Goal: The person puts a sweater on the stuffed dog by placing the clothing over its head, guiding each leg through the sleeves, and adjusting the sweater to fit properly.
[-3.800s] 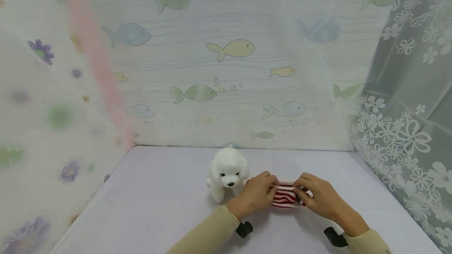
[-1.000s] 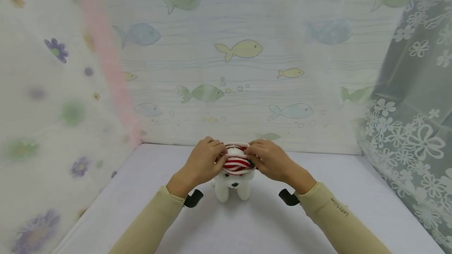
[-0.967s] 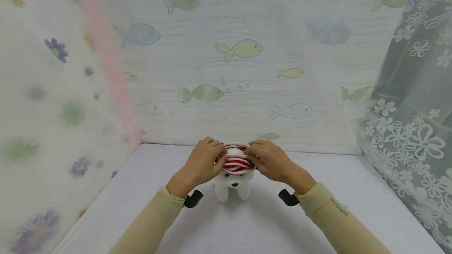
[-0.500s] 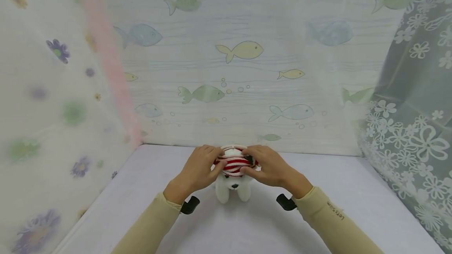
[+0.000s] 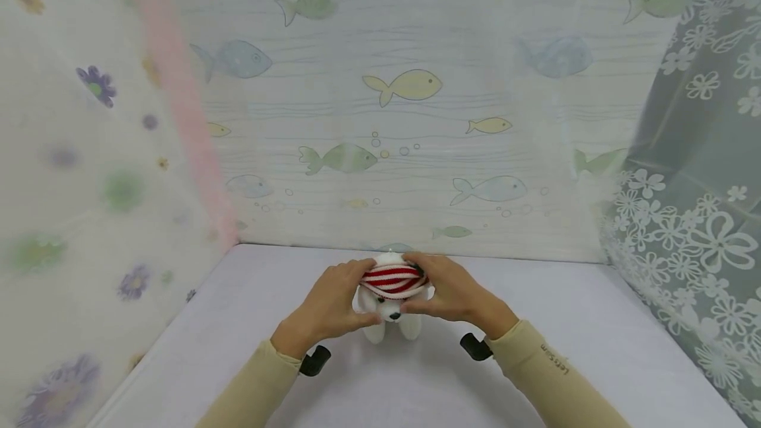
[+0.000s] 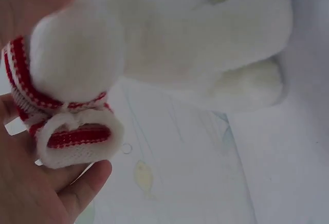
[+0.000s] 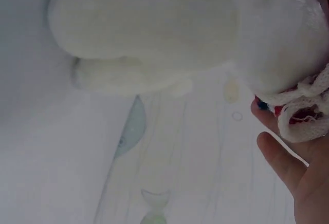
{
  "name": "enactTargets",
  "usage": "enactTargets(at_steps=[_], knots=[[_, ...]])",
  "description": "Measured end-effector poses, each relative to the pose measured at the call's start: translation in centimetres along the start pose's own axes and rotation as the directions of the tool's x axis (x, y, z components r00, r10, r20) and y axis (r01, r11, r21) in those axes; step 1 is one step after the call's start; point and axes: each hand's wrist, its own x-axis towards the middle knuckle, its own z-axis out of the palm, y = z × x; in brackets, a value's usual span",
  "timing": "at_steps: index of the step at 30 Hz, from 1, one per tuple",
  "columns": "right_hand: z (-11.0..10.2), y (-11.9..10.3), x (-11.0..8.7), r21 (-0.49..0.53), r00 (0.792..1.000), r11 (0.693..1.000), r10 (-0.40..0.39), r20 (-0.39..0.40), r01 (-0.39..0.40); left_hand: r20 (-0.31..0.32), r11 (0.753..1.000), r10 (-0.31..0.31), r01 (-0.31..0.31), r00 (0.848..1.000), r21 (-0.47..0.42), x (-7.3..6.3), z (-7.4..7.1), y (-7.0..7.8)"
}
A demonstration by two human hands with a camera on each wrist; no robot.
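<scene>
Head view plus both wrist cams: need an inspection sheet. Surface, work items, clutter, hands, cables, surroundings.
Surface: plain white tabletop
Work items: white plush dog, upright on the tabletop; red-and-white striped knit piece around its head, white plush showing above
Clutter: nothing seen
Hands: left hand and right hand at either side of the dog's head, fingers at the knit piece, thumbs near its nose; black fitting at each wrist
Cables: nothing seen
Surroundings: fish-print backdrop behind, floral sheet at picture left, grey lace curtain at picture right
</scene>
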Motion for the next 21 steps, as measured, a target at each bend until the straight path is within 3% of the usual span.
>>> enactTargets(at_steps=[3, 8, 15, 21], knots=[[0.5, 0.1, -0.3, 0.037, 1.000, 0.999, -0.016, 0.004, 0.016, -0.034, 0.999, 0.003, -0.002, 0.999, 0.039, -0.3, 0.5, 0.3], [1.2, 0.0, -1.0, 0.068, 0.998, 0.995, -0.067, -0.011, 0.068, -0.163, 0.997, 0.043, -0.032, 0.986, 0.070, -0.5, 1.7, 0.7], [1.1, -0.1, -2.8, 0.063, 0.987, 0.991, -0.113, -0.113, 0.120, -0.266, 0.995, 0.085, -0.095, 0.960, -0.028, -0.2, 3.0, 1.6], [-0.1, 0.4, -4.1, 0.039, 0.973, 0.985, -0.162, -0.166, 0.170, -0.303, 0.992, 0.076, -0.102, 0.950, -0.072, 0.7, 4.0, 2.8]])
